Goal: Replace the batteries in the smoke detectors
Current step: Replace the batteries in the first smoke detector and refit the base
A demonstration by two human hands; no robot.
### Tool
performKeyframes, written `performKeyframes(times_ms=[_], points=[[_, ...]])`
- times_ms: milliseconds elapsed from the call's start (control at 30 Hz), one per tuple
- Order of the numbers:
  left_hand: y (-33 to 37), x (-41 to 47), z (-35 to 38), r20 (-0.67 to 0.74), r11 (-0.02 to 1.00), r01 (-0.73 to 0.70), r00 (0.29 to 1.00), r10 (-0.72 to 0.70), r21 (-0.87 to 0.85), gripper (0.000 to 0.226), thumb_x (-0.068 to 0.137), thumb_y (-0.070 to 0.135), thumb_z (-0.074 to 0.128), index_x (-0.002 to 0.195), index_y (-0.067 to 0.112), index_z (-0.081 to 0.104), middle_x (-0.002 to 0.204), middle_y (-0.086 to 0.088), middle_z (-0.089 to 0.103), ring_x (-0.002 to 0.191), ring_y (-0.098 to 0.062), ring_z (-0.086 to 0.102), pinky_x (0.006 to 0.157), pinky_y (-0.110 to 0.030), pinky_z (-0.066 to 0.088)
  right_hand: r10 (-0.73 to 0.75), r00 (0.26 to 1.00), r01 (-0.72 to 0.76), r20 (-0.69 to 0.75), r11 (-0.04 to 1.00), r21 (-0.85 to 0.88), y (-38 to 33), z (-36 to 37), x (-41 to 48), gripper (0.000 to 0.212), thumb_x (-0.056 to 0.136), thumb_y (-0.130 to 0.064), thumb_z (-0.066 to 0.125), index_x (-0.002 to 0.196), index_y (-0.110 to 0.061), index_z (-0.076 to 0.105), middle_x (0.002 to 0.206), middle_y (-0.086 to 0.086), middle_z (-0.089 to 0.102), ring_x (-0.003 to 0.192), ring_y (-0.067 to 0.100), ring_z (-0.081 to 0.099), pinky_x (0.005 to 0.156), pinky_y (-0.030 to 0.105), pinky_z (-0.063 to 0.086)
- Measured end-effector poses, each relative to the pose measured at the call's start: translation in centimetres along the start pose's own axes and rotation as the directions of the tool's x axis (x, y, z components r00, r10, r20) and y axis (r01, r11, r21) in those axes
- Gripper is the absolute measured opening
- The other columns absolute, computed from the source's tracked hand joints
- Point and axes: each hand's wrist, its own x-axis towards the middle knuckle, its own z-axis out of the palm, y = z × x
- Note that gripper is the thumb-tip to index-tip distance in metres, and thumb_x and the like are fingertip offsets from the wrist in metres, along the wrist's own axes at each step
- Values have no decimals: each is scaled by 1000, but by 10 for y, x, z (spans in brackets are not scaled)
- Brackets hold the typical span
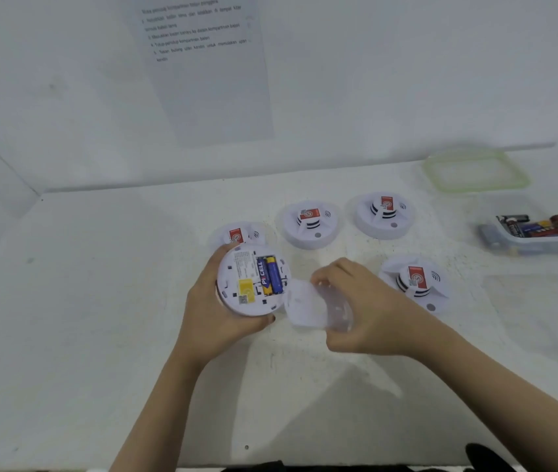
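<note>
My left hand (pixel 218 310) grips a white smoke detector (pixel 253 279) turned back side up. Its open compartment shows two blue and yellow batteries (pixel 269 275). Beside it, my right hand (pixel 355 308) holds the detached white round back cover (pixel 308 306), blurred by motion. Several other detectors lie face up on the table: one (pixel 240 235) just behind the held one, one (pixel 311 223) at centre, one (pixel 384 214) further right, and one (pixel 415 284) right of my right hand.
A clear plastic box (pixel 532 233) with batteries stands at the far right, with its green-rimmed lid (pixel 475 170) lying behind it. A printed instruction sheet (pixel 202 63) hangs on the white wall. The white table (pixel 100 301) ends near the bottom of the view.
</note>
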Motion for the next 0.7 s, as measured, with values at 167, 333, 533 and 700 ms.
performKeyframes(times_ms=[167, 333, 533, 700], points=[[-1, 2, -3, -39, 999, -42, 998, 42, 3, 97, 48, 18, 89, 133, 21, 43, 124, 27, 55, 116, 3, 55, 88, -7, 45, 32, 994, -28, 101, 999, -45, 9, 17, -12, 52, 79, -36, 64, 127, -28, 47, 111, -14, 44, 99, 7, 47, 84, 28, 46], [5, -1, 7, 3, 998, -34, 999, 34, -51, 95, 44, 25, 90, 123, 32, 38, 117, 30, 55, 113, -1, 58, 85, -15, 52, 116, 992, -99, -40, 950, 296, -7, 16, -7, 34, 91, -38, 53, 119, -49, 37, 126, -17, 49, 108, -1, 54, 92, 25, 46], [12, 2, 23, 83, 998, -60, 995, 63, -30, 95, 45, 32, 89, 120, 50, 33, 122, 19, 52, 114, -11, 59, 85, -29, 56, 100, 984, -31, -146, 911, 411, -22, 5, 6, 34, 97, -18, 47, 119, -43, 40, 117, 1, 63, 94, 6, 65, 66, 14, 50], [23, 6, 33, 125, 994, -106, 987, 104, 8, 97, 47, 27, 92, 118, 53, 30, 122, 21, 52, 112, -7, 59, 83, -19, 53, 109, 968, -10, -227, 918, 395, -21, 0, -1, 25, 95, -11, 49, 116, -24, 47, 100, 0, 67, 81, 8, 67, 64, 25, 57]])
